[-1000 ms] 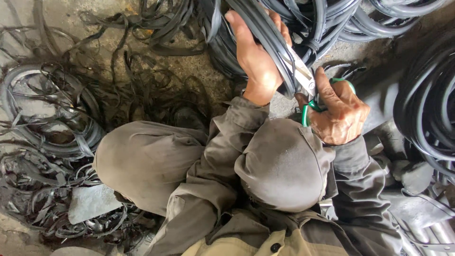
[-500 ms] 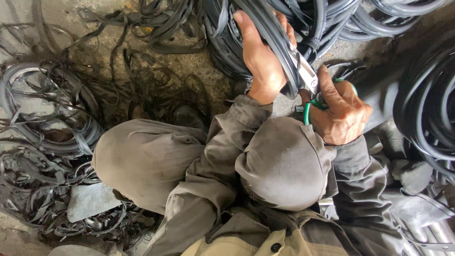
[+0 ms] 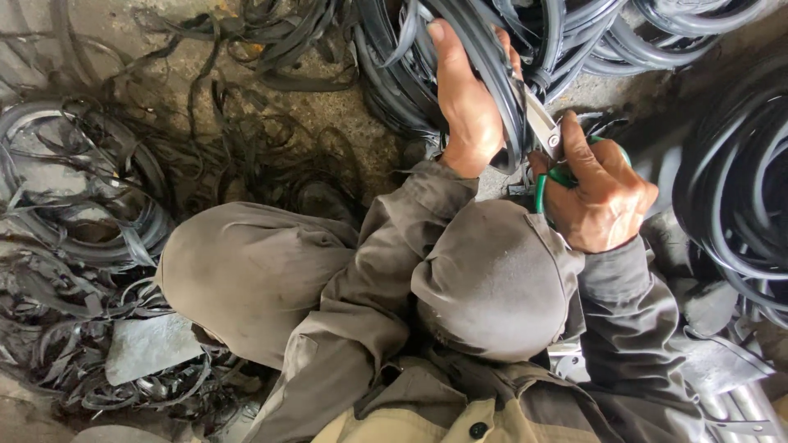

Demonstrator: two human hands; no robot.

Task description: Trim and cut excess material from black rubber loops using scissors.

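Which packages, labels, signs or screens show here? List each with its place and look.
None in view: no package, label, sign or screen.
Left hand: grips a black rubber strip, top centre.
Right hand: holds green-handled scissors, blades at the strip.
Black rubber scraps: loose coils on the dirt floor, left.

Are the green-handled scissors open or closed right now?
Cannot tell. The scissors sit in the right hand, blades running into the black rubber strip that the left hand grips.
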